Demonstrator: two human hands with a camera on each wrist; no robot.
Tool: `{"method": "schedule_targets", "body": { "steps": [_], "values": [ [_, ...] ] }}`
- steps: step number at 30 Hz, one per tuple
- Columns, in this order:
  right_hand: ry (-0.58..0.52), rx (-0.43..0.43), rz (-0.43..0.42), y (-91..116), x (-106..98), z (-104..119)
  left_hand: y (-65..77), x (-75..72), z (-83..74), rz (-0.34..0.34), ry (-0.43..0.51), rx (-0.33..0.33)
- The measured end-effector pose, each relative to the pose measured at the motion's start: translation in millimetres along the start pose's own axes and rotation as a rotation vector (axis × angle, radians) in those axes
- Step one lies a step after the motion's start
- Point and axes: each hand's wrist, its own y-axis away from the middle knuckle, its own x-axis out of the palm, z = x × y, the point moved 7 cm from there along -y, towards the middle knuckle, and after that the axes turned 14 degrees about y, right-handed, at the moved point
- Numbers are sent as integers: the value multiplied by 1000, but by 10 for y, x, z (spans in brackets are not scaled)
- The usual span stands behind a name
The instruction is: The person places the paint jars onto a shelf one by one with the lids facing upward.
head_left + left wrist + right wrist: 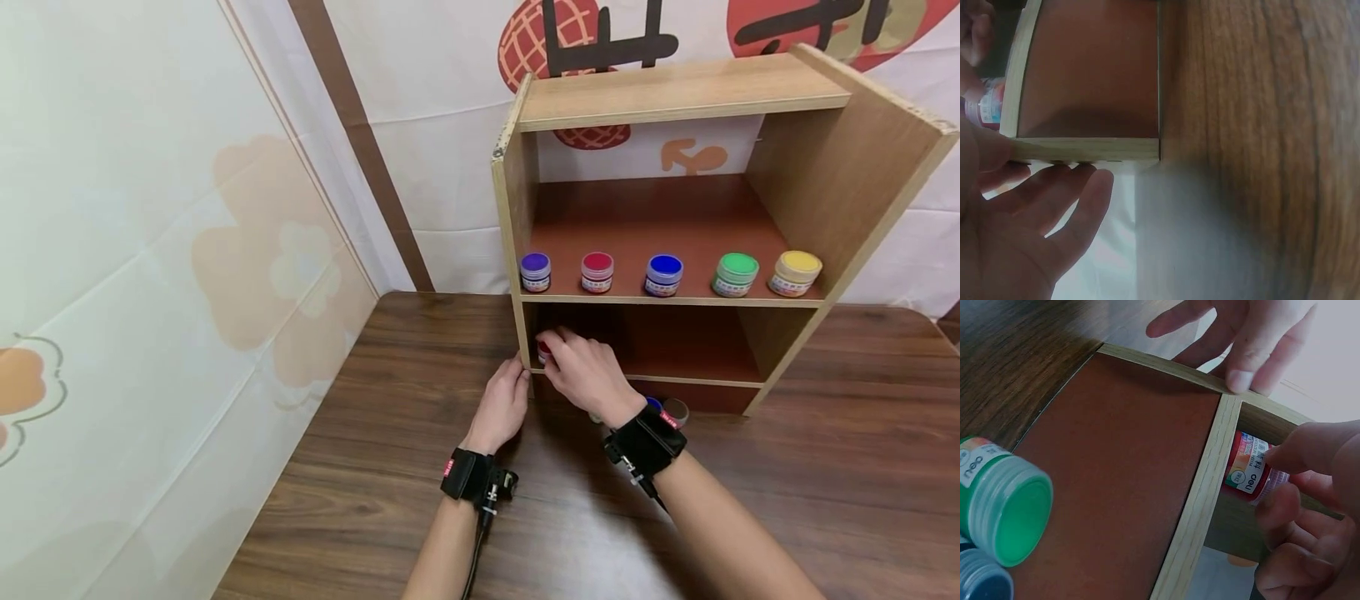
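In the head view, a small red paint jar (543, 353) stands at the left end of the wooden shelf unit's lower board (697, 354). My right hand (590, 372) pinches this jar between thumb and fingers and partly hides it. The right wrist view shows the jar's printed label (1250, 462) beside the left side panel. Lower down, my left hand (498, 408) grips the front edge of that panel (1091, 149), its thumb on the edge and its fingers along the outer face.
On the upper board stand purple (536, 272), red (597, 273), blue (663, 276), green (735, 275) and yellow (796, 274) jars. A dark-lidded jar (677, 412) and a green jar (1022, 509) sit on the wooden table (360, 467), before the unit.
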Motion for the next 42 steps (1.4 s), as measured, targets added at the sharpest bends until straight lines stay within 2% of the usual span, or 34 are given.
{"method": "schedule_targets", "body": {
  "steps": [5,13,27,34,37,42],
  "values": [
    [3,1,8,-18,14,7,25,18,6,0,95,-21],
    [-4,5,15,-58,37,37,34,18,52,-40,175,-27],
    [-32,30,70,-70,40,-12,26,51,51,-44,194,-42],
    [-62,84,59,2,-98,-194,20,59,35,-60,194,-41],
    [-65,111,62,81,-162,-299,13,53,31,-66,206,-39],
    [-48,115,73,241,-223,-411,8,42,53,-58,224,-73]
  ]
}}
